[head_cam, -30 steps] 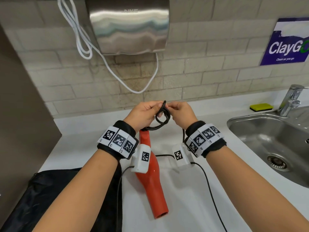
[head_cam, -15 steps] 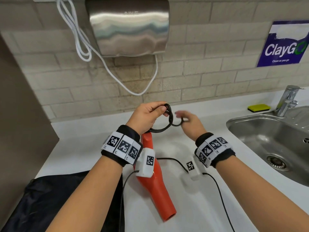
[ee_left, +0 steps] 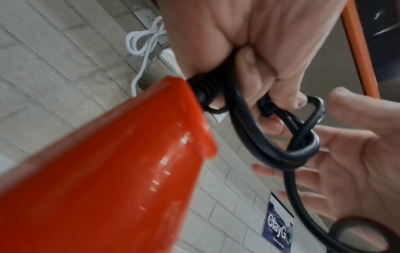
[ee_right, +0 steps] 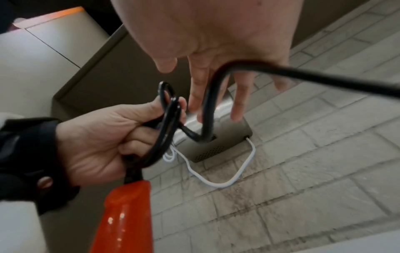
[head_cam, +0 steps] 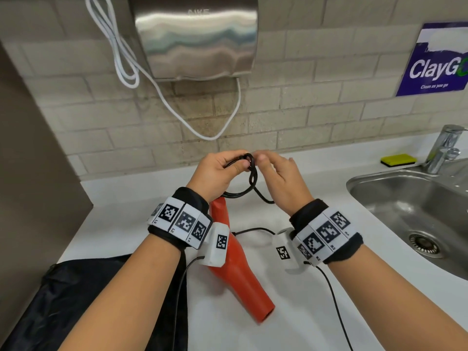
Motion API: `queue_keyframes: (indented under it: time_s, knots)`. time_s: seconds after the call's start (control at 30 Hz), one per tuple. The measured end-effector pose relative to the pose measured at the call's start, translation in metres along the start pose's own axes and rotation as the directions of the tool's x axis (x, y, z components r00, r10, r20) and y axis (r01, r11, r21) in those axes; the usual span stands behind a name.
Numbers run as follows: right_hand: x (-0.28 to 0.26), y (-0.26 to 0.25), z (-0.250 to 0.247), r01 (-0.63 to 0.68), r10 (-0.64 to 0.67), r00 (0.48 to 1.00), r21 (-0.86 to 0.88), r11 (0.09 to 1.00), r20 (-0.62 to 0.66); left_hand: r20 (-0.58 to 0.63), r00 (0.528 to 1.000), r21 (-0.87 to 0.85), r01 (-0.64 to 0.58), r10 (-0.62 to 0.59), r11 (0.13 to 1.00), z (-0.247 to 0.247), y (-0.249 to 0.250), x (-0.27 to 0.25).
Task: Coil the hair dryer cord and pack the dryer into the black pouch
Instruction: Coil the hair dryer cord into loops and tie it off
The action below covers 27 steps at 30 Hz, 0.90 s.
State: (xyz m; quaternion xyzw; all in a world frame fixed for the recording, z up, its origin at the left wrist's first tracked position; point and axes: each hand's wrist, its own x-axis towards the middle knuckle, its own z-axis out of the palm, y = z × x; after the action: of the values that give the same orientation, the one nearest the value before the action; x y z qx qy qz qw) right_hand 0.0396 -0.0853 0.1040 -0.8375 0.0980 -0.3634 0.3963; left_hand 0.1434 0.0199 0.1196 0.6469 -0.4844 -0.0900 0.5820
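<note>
Cord [head_cam: 252, 177] loops gripped in left hand [head_cam: 217, 173], right hand [head_cam: 281, 178] fingers spread beside, holding nothing

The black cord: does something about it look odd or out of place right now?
Only partly coiled: the left hand grips a few small loops of the black cord, the rest trails loose over the right hand. Nothing looks damaged.

Your forearms are bare. Each wrist has a black fabric band [head_cam: 191, 198] w/ white tiles printed w/ black square marker codes [head_cam: 182, 220]. A white cam housing [head_cam: 217, 245] w/ its own code hangs under each, thin black cable [head_cam: 334, 297] trailing off.
</note>
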Motion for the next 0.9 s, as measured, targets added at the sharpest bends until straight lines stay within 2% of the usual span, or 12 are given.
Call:
queue_keyframes:
  time_s: [0.1,0.17,0.23,0.37,0.5,0.6,0.67,0.73,0.83,0.9]
  knots:
    - [0.005,-0.006,0.002,-0.065,0.052,0.997,0.293,0.954,0.052,-0.032,0.999,-0.027,-0.016,0.015,1.0,0.003,0.0,-0.001]
    - [0.007,-0.006,0.0,-0.141,0.098,0.987,0.384,0.912,0.13,-0.044,0.999,-0.045,-0.008,0.006,0.999,0.002,0.001,-0.003]
    - [0.008,-0.005,-0.001,-0.201,0.119,0.97,0.419,0.886,0.214,-0.001,1.0,-0.057,0.001,-0.001,0.998,0.002,0.006,-0.005]
    - [0.012,-0.002,0.002,-0.225,0.108,0.95,0.401,0.888,0.294,0.062,0.998,-0.072,0.016,-0.012,0.997,0.003,0.016,-0.007]
    - [0.011,-0.001,0.004,-0.215,0.083,0.924,0.327,0.92,0.374,0.07,0.996,-0.053,0.054,-0.051,0.997,-0.001,0.015,-0.009]
    - [0.012,0.001,0.008,-0.18,0.089,0.93,0.229,0.957,0.358,0.04,0.999,-0.009,0.026,-0.025,1.0,-0.003,0.015,-0.011]
    - [0.012,0.001,0.01,-0.08,0.035,0.946,0.125,0.989,0.321,0.024,1.0,0.028,0.009,-0.009,1.0,-0.002,0.013,-0.011]
    - [0.011,0.005,0.01,-0.028,0.009,0.944,0.051,0.998,0.33,-0.054,0.998,0.044,0.033,-0.031,0.998,-0.003,0.011,-0.011]
    - [0.007,0.013,0.003,-0.11,0.069,0.91,0.078,0.991,0.408,-0.174,0.981,0.002,0.087,-0.085,0.996,-0.007,0.016,-0.013]
    - [0.005,0.015,-0.001,-0.116,0.084,0.913,0.058,0.992,0.399,-0.164,0.979,-0.008,0.122,-0.121,0.993,-0.01,0.019,-0.014]
